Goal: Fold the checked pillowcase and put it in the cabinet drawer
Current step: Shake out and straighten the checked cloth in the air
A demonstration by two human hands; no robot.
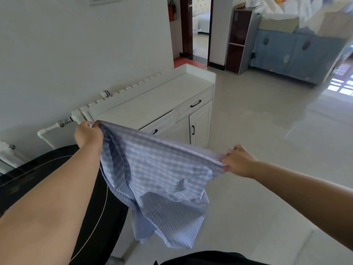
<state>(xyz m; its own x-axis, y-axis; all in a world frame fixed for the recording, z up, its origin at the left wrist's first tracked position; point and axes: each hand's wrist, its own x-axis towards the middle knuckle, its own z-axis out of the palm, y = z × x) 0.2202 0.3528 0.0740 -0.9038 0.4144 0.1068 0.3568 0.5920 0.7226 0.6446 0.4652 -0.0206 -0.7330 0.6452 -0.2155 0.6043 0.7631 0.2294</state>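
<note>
Pale floor tiles (248, 131) extend to the far right. Against the left wall stands a white cabinet (152, 100). Left hand (88, 133) and right hand (238, 161) each pinch an upper corner of the checked pillowcase (158, 180), which hangs unfolded in mid-air between them, near the cabinet.

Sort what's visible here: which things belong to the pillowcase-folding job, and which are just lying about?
Job:
checked pillowcase, held up in the air
left hand, gripping one end
right hand, gripping the other end
white cabinet
left drawer, slightly open

Lying about:
radiator
black round table
brown shelf unit
</note>
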